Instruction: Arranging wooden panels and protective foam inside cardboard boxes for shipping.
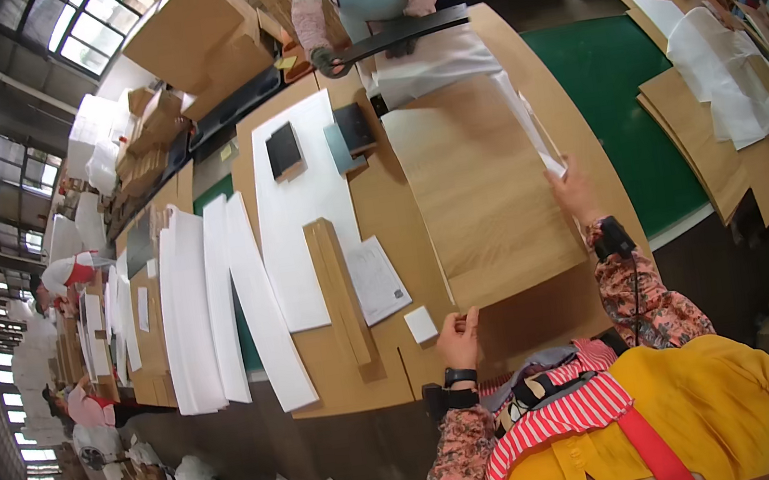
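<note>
A wood-grain panel (495, 196) lies in front of me on an opened cardboard sheet (591, 145). My left hand (460, 339) is closed on the panel's near left corner, fingertips pinched at its edge. At the panel's right edge my right hand (575, 191) is closed beside a strip of white foam sheet (532, 123); its fingertips are partly hidden, and whether they hold the panel, the foam or both is unclear. More white foam sheet (439, 66) shows past the panel's far edge. Across from me, a co-worker's gloved hands (328, 61) hold a long black board (406, 35).
To the left lie a white foam board (312, 240), dark blocks (283, 151), a long brown carton (339, 290), a printed sheet (376, 280) and a small white block (421, 324). Long white foam strips (190, 314) stand further left. A green conveyor surface (614, 103) runs at right.
</note>
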`<state>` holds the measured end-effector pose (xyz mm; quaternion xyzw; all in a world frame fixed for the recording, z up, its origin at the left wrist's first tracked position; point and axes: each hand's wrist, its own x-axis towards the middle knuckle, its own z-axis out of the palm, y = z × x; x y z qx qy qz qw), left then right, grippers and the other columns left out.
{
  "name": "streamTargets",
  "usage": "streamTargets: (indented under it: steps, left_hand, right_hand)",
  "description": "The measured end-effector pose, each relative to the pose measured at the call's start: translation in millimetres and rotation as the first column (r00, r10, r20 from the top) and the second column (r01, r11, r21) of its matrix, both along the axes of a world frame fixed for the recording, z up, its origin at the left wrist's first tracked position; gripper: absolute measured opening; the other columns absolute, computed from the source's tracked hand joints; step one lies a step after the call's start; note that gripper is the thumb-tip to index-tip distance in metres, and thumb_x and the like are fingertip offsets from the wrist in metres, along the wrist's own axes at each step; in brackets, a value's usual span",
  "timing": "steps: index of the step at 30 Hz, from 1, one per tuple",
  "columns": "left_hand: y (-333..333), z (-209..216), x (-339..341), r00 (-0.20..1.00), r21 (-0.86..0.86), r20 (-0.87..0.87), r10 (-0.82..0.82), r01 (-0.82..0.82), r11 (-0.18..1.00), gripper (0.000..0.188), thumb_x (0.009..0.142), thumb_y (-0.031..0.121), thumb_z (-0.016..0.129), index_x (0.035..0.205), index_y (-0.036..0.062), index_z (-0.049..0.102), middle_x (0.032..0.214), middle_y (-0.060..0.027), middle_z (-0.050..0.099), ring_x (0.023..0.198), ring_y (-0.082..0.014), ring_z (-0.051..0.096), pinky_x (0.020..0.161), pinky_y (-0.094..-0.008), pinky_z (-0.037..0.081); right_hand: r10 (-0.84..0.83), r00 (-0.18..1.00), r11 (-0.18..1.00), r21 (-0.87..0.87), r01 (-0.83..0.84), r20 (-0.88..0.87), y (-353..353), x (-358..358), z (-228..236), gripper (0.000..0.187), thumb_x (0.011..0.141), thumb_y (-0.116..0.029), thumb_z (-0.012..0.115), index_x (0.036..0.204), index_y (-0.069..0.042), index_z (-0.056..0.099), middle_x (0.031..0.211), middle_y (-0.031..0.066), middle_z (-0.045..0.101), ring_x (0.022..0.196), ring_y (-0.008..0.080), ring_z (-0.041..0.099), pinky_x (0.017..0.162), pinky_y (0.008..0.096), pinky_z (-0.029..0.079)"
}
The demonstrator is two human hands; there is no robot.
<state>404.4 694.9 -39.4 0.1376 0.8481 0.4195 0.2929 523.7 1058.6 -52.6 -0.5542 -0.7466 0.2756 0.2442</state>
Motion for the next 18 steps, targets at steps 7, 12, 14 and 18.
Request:
streamTargets:
  steps: [7,12,14,18]
  left_hand:
    - [-13,-21,3,0.961,0.33,-0.197,0.196,-0.123,0.936,0.042,0.086,0.019,0.082,0.122,0.0003,0.068,0.095,-0.0079,0.063,0.079,-0.015,0.063,0.072,-0.0283,0.053]
    - [-8,-41,-4,0.973,0.382,-0.137,0.183,-0.119,0.917,0.041,0.089,0.007,0.077,0.128,-0.0005,0.067,0.09,-0.0018,0.061,0.074,-0.0084,0.055,0.065,-0.0231,0.045]
    - [-9,-39,-9,0.98,0.374,-0.079,0.182,-0.139,0.917,0.029,0.09,0.006,0.076,0.118,-0.0021,0.073,0.083,-0.001,0.061,0.074,-0.0076,0.057,0.065,-0.0243,0.047]
    - [-16,-43,-20,0.989,0.381,-0.05,0.14,-0.111,0.918,0.024,0.091,0.007,0.075,0.112,-0.004,0.073,0.083,-0.0029,0.063,0.076,-0.0083,0.061,0.064,-0.0271,0.049]
  right_hand:
    - [0.263,0.964,0.964,0.025,-0.264,0.04,-69,59,22,0.032,0.09,-0.02,0.071,0.115,-0.001,0.064,0.098,0.0159,0.064,0.081,0.0289,0.065,0.073,0.0395,0.053]
    - [0.181,0.977,0.982,-0.04,-0.186,-0.112,-106,76,2,0.035,0.09,-0.012,0.071,0.121,0.001,0.065,0.101,0.012,0.06,0.079,0.0216,0.061,0.072,0.0343,0.051]
    - [0.149,0.977,0.985,-0.067,-0.161,-0.152,-110,78,-2,0.035,0.089,-0.01,0.071,0.121,0.001,0.066,0.099,0.0113,0.059,0.08,0.0207,0.06,0.072,0.0335,0.051]
    - [0.166,0.968,0.983,-0.043,-0.177,-0.191,-115,73,-13,0.036,0.089,-0.008,0.072,0.124,0.002,0.066,0.094,0.0089,0.056,0.086,0.0182,0.059,0.076,0.0307,0.05]
